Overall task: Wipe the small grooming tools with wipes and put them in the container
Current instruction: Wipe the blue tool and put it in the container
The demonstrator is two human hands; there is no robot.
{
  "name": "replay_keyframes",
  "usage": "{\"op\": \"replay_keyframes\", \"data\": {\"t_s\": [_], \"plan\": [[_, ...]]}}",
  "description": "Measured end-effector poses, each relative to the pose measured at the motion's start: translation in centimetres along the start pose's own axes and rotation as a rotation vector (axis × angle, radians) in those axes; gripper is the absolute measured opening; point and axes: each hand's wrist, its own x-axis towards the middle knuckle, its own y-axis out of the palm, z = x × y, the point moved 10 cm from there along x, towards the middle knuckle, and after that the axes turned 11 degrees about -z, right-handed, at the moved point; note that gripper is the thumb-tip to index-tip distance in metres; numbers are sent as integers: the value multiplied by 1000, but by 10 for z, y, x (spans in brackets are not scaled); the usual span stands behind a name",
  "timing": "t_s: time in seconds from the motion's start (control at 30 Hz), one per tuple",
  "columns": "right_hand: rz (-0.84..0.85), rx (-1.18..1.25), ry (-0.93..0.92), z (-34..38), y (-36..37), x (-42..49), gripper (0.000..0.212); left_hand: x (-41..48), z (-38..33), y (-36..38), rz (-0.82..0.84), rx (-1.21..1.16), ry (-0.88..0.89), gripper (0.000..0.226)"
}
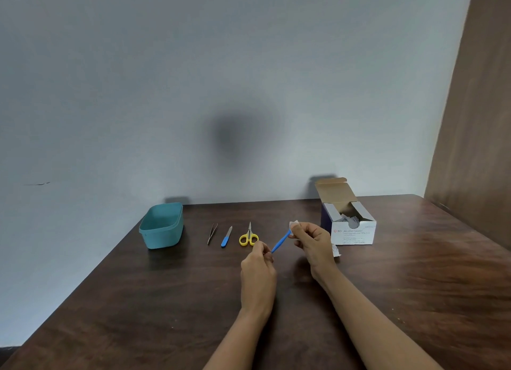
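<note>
Blue and slim, the small tool is held above the dark wooden table, slanting from lower left up to upper right between the two hands. The left hand pinches its lower end, fingertips curled together round the tip of the handle. The right hand grips a white wipe between thumb and fingers. The wipe is folded round the tool's upper end, which is hidden inside it, so its head cannot be made out.

Three more tools lie in a row on the table, left of the hands and apart from one another: metal tweezers, a nail file with a blue handle, and scissors with yellow rings. The rings show just beside the left hand's fingers. Farther left, near the table's back edge, stands the teal container, open at the top, with nothing visible in it.

Behind the right hand sits a white box of alcohol swabs with its flap raised. A torn white wrapper lies by the right wrist.
</note>
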Motion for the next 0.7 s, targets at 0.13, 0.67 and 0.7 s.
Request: {"op": "replay_keyframes", "data": {"t_s": [0.13, 0.67, 0.7], "plan": [[-7, -54, -55, 0, 1, 2, 13, 2, 1, 1, -11, -5, -7, 17], [48, -71, -79, 3, 7, 2, 14, 4, 4, 4, -8, -2, -18, 18], [49, -75, -80, 2, 7, 2, 15, 4, 4, 4, -9, -3, -16, 18]]}}
